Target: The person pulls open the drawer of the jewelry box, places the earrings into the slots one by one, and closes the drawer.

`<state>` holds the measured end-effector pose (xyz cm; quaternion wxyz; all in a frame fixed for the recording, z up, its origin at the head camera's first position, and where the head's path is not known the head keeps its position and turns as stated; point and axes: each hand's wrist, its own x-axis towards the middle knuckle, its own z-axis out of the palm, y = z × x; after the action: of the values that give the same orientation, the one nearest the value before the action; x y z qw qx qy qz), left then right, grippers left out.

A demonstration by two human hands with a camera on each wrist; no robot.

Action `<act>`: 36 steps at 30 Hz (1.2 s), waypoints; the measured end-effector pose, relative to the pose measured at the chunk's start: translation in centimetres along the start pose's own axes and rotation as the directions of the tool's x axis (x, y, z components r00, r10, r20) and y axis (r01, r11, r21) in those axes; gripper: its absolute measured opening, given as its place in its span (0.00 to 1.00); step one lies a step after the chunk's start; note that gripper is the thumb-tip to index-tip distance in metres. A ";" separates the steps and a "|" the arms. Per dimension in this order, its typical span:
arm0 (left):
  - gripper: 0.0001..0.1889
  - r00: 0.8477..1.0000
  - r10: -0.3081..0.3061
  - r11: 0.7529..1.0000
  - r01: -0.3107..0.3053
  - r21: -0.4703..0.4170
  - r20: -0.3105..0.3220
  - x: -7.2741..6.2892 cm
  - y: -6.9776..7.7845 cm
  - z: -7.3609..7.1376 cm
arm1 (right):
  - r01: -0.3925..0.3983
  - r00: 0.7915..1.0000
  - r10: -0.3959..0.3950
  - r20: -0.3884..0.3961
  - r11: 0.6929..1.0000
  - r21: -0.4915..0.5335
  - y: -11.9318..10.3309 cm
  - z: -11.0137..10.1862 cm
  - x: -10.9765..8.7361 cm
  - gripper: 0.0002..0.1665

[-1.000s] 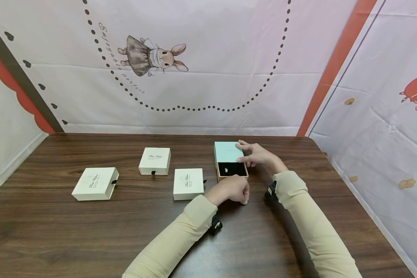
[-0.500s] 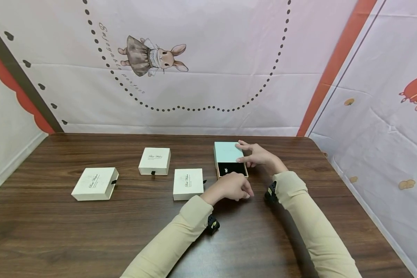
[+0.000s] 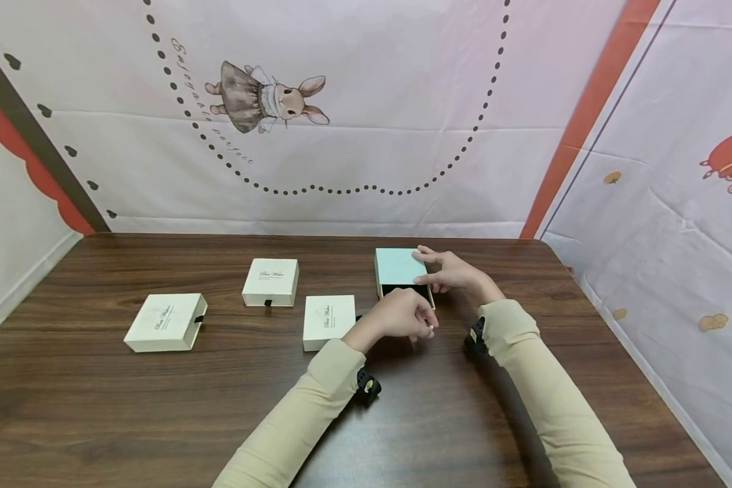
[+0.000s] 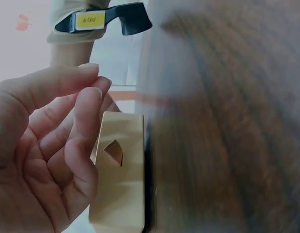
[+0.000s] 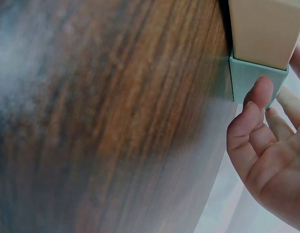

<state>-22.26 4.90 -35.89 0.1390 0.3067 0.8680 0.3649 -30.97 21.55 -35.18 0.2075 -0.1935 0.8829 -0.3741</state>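
A drawer-style gift box with a light teal sleeve (image 3: 395, 264) sits at the back right of the table, its drawer (image 4: 121, 189) partly pulled out. Black lining shows inside. My right hand (image 3: 454, 272) holds the sleeve's right side, fingers spread over the top and edge; in the right wrist view, curled fingers (image 5: 241, 128) lie against the teal wall. Just in front of the drawer hovers my left hand (image 3: 399, 313), fingers loosely bent with nothing visible between them. It hides most of the drawer in the head view. The tan drawer front carries a small brown tab (image 4: 114, 153).
Three cream gift boxes lie to the left: one box (image 3: 329, 322) beside my left wrist, another box (image 3: 271, 281) farther back, and a third box (image 3: 165, 322) at far left. Black pull tabs show on them. A printed cloth (image 3: 366, 156) hangs behind the table.
My left hand has shifted slightly back and left, its fingers loosening from a tighter curl. It now covers the small shiny piece seen earlier in the drawer. The right hand stays put.
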 end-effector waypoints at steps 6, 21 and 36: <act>0.06 0.999 -0.014 0.996 0.011 -0.084 -0.031 0.0 -0.4 -0.8 | -0.006 1.000 0.006 -0.005 1.000 0.012 0.1 0.0 0.1 0.39; 0.06 0.982 -0.065 0.986 0.035 -0.165 -0.180 0.3 -1.6 -1.7 | -0.020 1.000 0.021 -0.001 0.999 0.043 0.4 -0.2 0.1 0.41; 0.09 0.942 -0.160 0.982 0.121 -0.146 -0.293 1.6 -2.7 -2.2 | -0.015 1.000 0.015 0.004 1.000 -0.012 0.3 -0.1 0.3 0.39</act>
<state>-25.63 3.25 -36.34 0.0487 0.1747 0.8740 0.4509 -31.30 21.66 -35.39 0.2109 -0.1889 0.8861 -0.3671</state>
